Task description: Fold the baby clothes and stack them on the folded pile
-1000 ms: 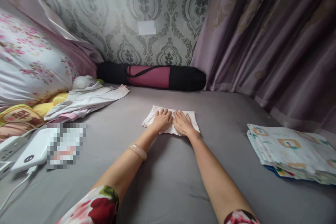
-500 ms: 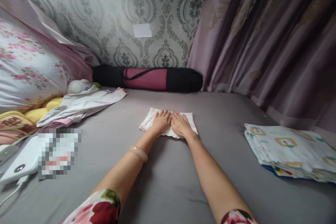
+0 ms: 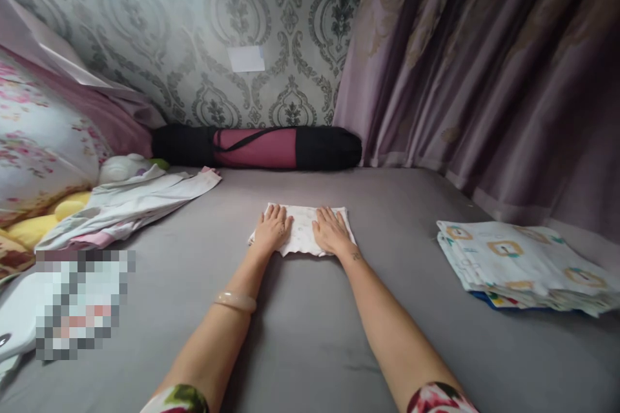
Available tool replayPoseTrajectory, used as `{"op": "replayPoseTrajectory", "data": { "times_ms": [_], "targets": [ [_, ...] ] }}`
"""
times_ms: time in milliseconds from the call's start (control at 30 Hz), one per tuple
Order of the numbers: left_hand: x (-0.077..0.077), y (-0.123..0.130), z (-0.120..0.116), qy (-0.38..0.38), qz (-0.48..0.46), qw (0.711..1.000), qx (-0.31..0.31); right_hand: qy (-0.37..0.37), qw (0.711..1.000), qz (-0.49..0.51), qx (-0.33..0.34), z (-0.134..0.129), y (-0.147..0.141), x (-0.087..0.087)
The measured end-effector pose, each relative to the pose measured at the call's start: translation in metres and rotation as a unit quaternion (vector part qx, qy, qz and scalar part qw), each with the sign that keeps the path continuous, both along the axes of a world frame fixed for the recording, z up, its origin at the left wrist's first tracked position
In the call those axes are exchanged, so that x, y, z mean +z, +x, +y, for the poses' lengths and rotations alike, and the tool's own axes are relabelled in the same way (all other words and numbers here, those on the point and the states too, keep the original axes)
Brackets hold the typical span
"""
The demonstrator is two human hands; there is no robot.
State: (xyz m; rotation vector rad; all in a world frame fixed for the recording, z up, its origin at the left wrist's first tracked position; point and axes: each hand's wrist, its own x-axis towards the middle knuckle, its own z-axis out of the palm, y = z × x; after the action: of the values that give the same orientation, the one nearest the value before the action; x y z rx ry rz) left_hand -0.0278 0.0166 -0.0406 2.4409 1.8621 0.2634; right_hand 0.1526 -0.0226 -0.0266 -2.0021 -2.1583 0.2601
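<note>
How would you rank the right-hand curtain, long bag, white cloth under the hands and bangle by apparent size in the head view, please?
1. Curtain
2. Long bag
3. White cloth, partly covered
4. Bangle

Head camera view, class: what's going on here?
A person's left hand and right hand lie flat, palms down and apart, on a small rectangular white cloth with a faint print, its middle showing between them. The cloth lies on a smooth grey fabric sheet. Off to the right, untouched, is a stack of folded white fabric printed in orange and teal; at the back lies a long black-and-maroon cylindrical bag.
</note>
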Motion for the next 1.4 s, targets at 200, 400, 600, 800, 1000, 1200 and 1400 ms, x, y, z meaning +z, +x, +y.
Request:
{"op": "replayPoseTrajectory", "data": {
  "times_ms": [200,400,600,800,1000,1200,1400],
  "targets": [
    [0.004,-0.001,-0.003,-0.007,-0.018,1.0,-0.001,0.003,1.0,0.0,0.004,-0.002,0.003,0.004],
    [0.01,-0.013,-0.005,0.005,-0.02,1.0,0.012,0.017,0.996,-0.028,-0.079,0.0,0.012,0.003],
    [0.011,-0.023,-0.002,-0.034,-0.05,0.998,0.008,-0.011,0.996,-0.024,-0.087,0.002,0.015,-0.004],
    [0.009,-0.034,0.006,-0.051,-0.11,0.993,0.015,-0.076,0.994,-0.016,-0.082,0.004,0.019,0.013],
    [0.006,-0.049,0.013,-0.04,-0.138,0.989,0.023,-0.04,0.996,-0.054,-0.054,0.001,0.035,0.011],
    [0.007,-0.056,0.014,-0.034,-0.136,0.99,0.016,-0.052,0.995,-0.04,-0.068,-0.002,0.04,-0.006],
    [0.01,-0.059,0.015,-0.036,-0.162,0.986,0.009,-0.067,0.994,-0.063,-0.061,0.0,0.03,0.012]
  ]
}}
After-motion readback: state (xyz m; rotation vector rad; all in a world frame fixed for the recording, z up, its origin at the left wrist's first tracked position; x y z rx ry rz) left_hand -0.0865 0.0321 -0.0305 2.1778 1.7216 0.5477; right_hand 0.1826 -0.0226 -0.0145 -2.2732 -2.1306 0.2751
